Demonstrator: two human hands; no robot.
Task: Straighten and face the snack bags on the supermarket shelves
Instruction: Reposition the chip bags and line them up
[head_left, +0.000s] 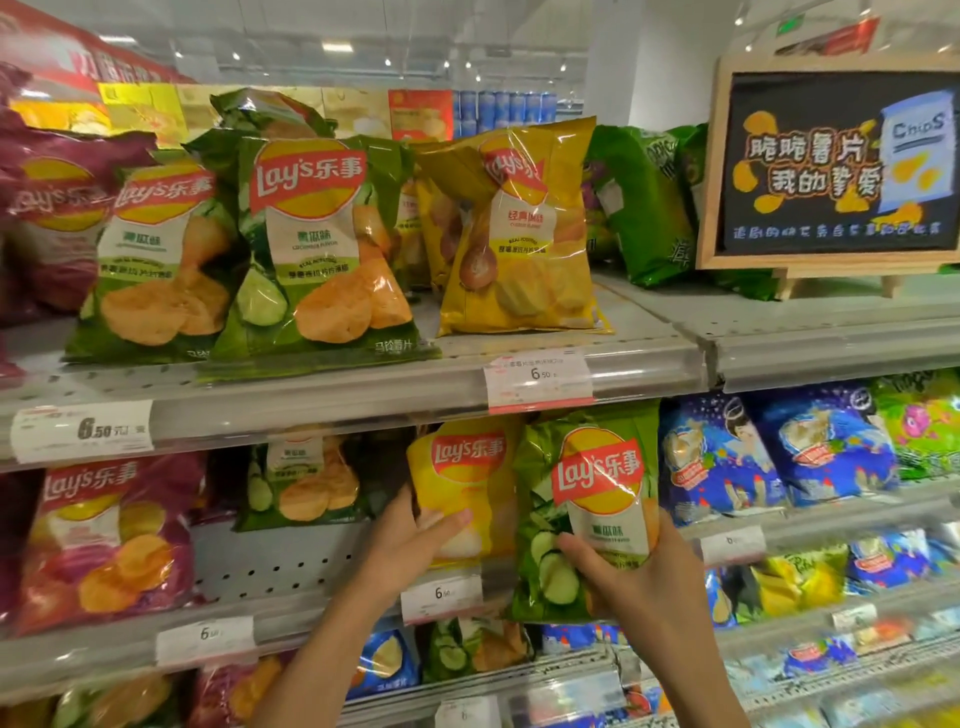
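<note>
On the middle shelf my right hand grips a green cucumber chip bag by its lower part, front facing me and slightly tilted. My left hand holds the left edge of a yellow chip bag standing just left of the green one. Further left, another green bag sits far back, and a purple bag stands at the front. On the top shelf stand two green bags and a yellow bag.
A wooden-framed chalkboard chip sign stands on the upper right shelf beside green bags. Blue snack bags fill the right shelves. Price tags line the shelf rails. A bare gap of shelf lies between the purple bag and my left hand.
</note>
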